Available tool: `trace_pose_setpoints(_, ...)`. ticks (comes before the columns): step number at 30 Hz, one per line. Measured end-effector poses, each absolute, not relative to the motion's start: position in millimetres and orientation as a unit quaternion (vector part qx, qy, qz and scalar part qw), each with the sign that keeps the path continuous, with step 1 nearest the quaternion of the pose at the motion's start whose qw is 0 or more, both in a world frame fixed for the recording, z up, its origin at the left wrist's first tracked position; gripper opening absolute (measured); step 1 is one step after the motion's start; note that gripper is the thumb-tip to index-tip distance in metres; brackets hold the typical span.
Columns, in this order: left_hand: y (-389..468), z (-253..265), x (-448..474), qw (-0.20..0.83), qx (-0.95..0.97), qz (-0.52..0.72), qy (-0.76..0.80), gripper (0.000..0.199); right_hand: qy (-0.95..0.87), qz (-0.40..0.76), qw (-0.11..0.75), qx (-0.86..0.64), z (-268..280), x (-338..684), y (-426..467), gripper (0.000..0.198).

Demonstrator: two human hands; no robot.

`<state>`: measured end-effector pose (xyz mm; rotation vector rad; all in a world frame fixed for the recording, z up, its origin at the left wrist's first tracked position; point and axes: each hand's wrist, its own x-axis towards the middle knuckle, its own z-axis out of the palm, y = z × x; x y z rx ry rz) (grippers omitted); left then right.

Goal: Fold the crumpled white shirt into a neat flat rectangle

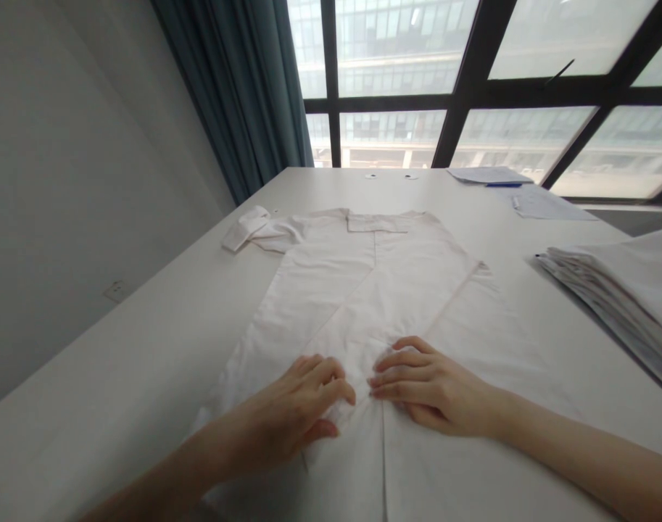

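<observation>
A white garment (pixel 396 290), like a lab coat, lies spread along the white table, its collar end far from me. At the far left its sleeve (pixel 276 232) sticks out, with the cuff bunched up. On the right side a fold crosses the cloth at a slant. My left hand (pixel 303 399) is over the lower middle of the garment, fingers bent and thumb apart, gripping no cloth that I can see. Facing it, my right hand (pixel 433 388) rests palm down on the fabric with its fingers stretched out. Small creases run between the two hands.
A stack of folded white cloth (pixel 629 283) lies on a dark board at the right. Papers (pixel 488 175) and a blue pen (pixel 503 185) are at the far right of the table (pixel 200 304). Behind stand a window and a blue curtain (pixel 254 87); a wall is at left.
</observation>
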<state>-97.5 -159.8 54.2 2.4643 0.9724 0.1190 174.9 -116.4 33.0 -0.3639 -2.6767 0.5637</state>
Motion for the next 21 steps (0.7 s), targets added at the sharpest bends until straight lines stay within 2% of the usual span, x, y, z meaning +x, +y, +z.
trace_pose_setpoints(4, -158, 46, -103, 0.207, 0.916, 0.041, 0.34, 0.059, -0.912, 0.286, 0.232, -0.178, 29, 178, -114, 0.033)
trace_pose_setpoints(6, -156, 41, -105, 0.194, 0.926, 0.017, 0.323, 0.064, -0.891, 0.303, 0.255, -0.221, 26, 181, -111, 0.031)
trace_pose_setpoints(13, -157, 33, -106, 0.139, 0.937, -0.028, 0.319, 0.06, -0.889, 0.225, 0.241, -0.317, 18, 188, -96, 0.027)
trace_pose_setpoints(21, -158, 32, -98, 0.098, 0.952, 0.002, 0.288, 0.062, -0.892, 0.181, 0.229, -0.345, 11, 192, -90, 0.027)
